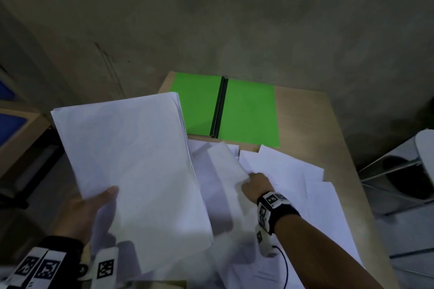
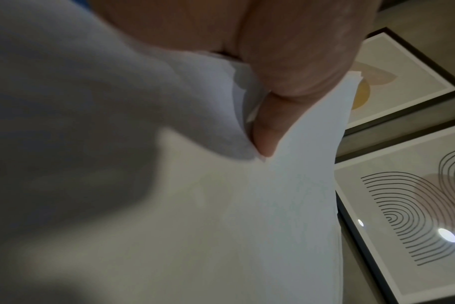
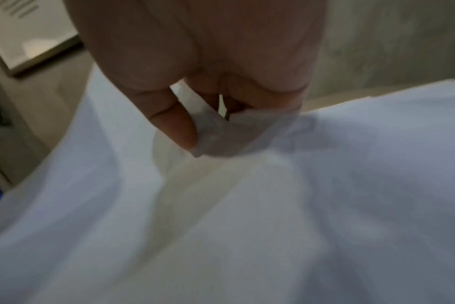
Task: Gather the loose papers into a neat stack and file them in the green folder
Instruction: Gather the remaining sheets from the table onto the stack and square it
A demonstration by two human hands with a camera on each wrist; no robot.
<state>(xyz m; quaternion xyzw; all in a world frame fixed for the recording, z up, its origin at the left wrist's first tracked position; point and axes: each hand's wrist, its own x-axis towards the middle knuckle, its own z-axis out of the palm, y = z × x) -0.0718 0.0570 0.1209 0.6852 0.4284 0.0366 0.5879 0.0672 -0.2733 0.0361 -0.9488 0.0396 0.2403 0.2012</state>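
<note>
My left hand (image 1: 94,206) grips a stack of white papers (image 1: 131,166) by its near left edge, thumb on top, raised above the table. The left wrist view shows the thumb (image 2: 273,123) pressed on that stack (image 2: 221,205). My right hand (image 1: 254,185) pinches a single loose sheet (image 1: 225,166) and lifts its edge; the right wrist view shows fingers (image 3: 179,127) curled on the sheet (image 3: 221,133). More loose papers (image 1: 293,171) lie spread on the table. The green folder (image 1: 225,110) lies open and flat at the table's far side.
The wooden table (image 1: 305,119) ends close behind the folder, against a grey wall. A white chair (image 1: 418,171) stands to the right. Framed pictures (image 2: 403,205) appear in the left wrist view. A low shelf (image 1: 18,129) sits at the left.
</note>
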